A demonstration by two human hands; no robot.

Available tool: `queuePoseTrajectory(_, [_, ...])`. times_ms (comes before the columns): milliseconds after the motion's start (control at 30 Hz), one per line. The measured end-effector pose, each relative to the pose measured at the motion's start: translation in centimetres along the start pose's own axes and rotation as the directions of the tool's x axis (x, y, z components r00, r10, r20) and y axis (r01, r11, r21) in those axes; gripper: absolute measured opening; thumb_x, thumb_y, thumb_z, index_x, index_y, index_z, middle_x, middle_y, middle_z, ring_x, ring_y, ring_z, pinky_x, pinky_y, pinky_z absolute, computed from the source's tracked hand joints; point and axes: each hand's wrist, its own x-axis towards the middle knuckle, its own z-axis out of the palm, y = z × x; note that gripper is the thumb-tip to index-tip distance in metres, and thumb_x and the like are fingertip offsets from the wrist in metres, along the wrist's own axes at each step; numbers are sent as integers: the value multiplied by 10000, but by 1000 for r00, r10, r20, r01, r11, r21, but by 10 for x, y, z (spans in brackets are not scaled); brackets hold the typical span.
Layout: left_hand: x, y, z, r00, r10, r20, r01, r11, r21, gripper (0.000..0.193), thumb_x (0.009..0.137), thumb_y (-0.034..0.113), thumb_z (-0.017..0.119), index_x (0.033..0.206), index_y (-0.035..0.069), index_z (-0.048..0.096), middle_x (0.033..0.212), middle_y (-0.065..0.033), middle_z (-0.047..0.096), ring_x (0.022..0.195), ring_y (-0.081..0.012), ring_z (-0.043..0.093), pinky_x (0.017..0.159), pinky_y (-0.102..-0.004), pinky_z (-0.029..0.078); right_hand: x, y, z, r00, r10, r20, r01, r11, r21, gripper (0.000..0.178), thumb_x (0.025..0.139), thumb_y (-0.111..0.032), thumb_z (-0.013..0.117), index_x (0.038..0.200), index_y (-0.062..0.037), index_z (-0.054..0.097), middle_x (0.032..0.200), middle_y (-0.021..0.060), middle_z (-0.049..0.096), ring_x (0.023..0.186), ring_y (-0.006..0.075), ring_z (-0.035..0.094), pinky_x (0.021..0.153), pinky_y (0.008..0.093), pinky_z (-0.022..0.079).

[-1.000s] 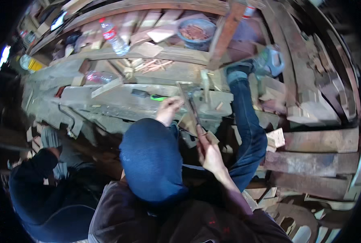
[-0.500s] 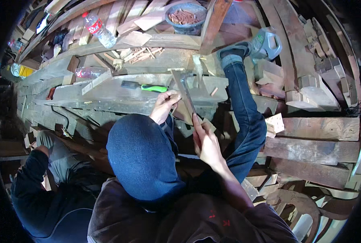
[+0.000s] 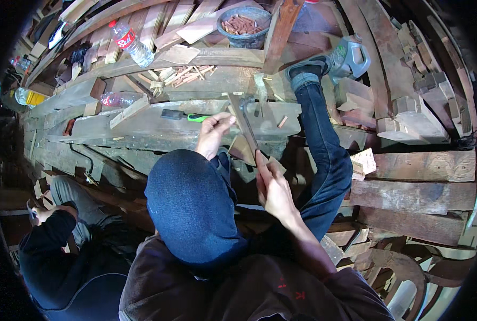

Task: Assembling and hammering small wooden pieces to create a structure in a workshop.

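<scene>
My right hand (image 3: 275,191) is closed around the near end of a long, narrow, flat tool that looks like a file (image 3: 243,122). It slants up and to the left from my fingers. My left hand (image 3: 214,131) is beside the tool's far part, its fingers pinched together; whether something small is between them is hidden. Below the tool, a flat piece of wood (image 3: 241,149) shows between my hands. My raised left knee (image 3: 193,208) in blue cloth hides the left forearm. A chisel with a green handle (image 3: 196,117) lies on the thick beam (image 3: 158,120) ahead.
Short wooden pegs (image 3: 187,75) lie beyond the beam, below a bucket (image 3: 243,41) of more pegs. Plastic bottles (image 3: 134,48), a grey jug (image 3: 350,60) and stacked planks (image 3: 415,197) stand around. My right leg (image 3: 324,155) stretches forward. Another person (image 3: 72,257) sits at my left.
My left hand has shifted slightly left, away from the tool. My right hand keeps its grip, with the tool turned a little. The other person's hand has moved.
</scene>
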Motion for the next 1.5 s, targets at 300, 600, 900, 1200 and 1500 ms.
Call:
queuePoseTrajectory(300, [0, 20, -20, 983, 153, 97, -111, 933, -342, 189, 934, 157, 628, 1068, 26, 657, 881, 8, 635, 761, -62, 513, 694, -239, 394, -21, -1, -30, 993, 20, -112, -8, 994, 110, 589, 833, 68, 546, 1405, -6, 422, 1031, 242, 595, 854, 343, 624, 778, 358, 507])
queuePoseTrajectory(600, [-5, 16, -3, 882, 119, 457, 49, 940, -339, 266, 935, 159, 624, 1161, 20, 604, 1052, -59, 644, 941, -162, 616, 761, -293, 433, 4, 22, -16, 950, 253, -181, -168, 906, 389, 433, 824, -59, 671, 1220, 36, 522, 845, 151, 644, 790, 204, 638, 737, 310, 492])
queuePoseTrajectory(900, [-8, 5, 3, 845, 38, 533, 98, 970, -225, 247, 950, 180, 599, 1150, 35, 602, 1050, -51, 632, 988, -177, 623, 826, -326, 476, 47, 3, -5, 952, 307, -1, -153, 477, 865, 293, 891, 51, 553, 1166, -2, 466, 786, 38, 596, 438, 62, 486, 371, 224, 379])
queuePoseTrajectory(1200, [-8, 5, 6, 831, 50, 554, 103, 965, -242, 280, 940, 201, 621, 1154, 24, 585, 1050, -64, 627, 995, -192, 617, 858, -342, 489, 55, -2, 0, 949, 315, -26, -175, 592, 787, 345, 863, 6, 653, 1164, -4, 486, 815, 12, 621, 466, 45, 483, 401, 212, 368])
queuePoseTrajectory(1500, [-13, 7, 8, 854, 10, 520, 121, 968, -219, 313, 942, 220, 614, 1176, 16, 573, 1080, -71, 626, 985, -180, 607, 865, -324, 467, 56, -1, -2, 936, 350, 43, -232, 521, 821, 346, 870, 22, 635, 1172, -23, 472, 804, 17, 597, 443, 62, 479, 361, 235, 364])
